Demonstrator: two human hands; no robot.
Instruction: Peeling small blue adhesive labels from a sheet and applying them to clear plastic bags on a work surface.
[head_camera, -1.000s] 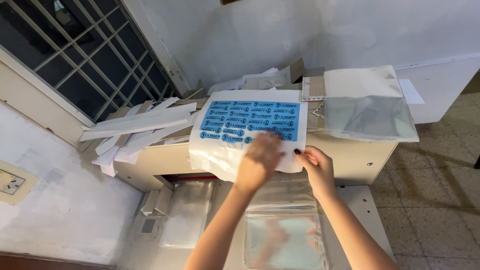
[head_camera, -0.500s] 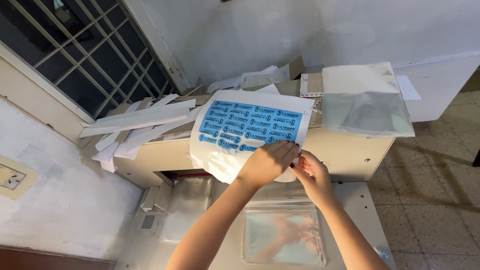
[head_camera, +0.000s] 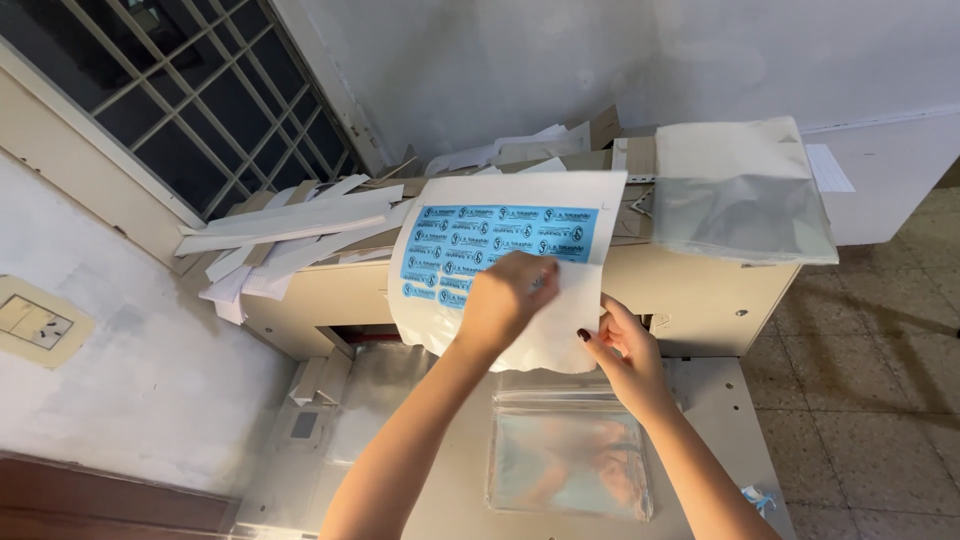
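Change since a second ago: the sheet (head_camera: 500, 262) is lifted and tilted more upright. Earlier it is laid flatter over the top of the machine (head_camera: 690, 290); now its lower edge is drawn out toward the person and curls over the front opening. The blue label block is seen higher and more face-on. Judged meaning: the sheet is freed from the machine top and is being handled in the air, no longer rested flat.

Left hand (head_camera: 505, 300): raised in front of the sheet, back of hand to the camera, fingers curled. The sheet is pinched at mid-height, just under the blue block. Fingertips are hidden behind the hand, so the exact pinch cannot be told, but paper is clearly held.

Right hand (head_camera: 625, 350): lower and to the right, at the sheet's bottom right corner. The corner is gripped between thumb and fingers, dark nails visible. Forearm is angled up from the lower right.

Both forearms are extended forward and upward, the left crossed slightly toward centre.

Around it:
- Clear plastic bags (head_camera: 570, 465) are stacked on the machine's bed, directly below the hands, not touched.
- A folded plastic stack (head_camera: 740, 195) is set on the machine top, right of the sheet, apart from it.
- White paper strips (head_camera: 290, 225) are piled on the left, by the window (head_camera: 170, 100).
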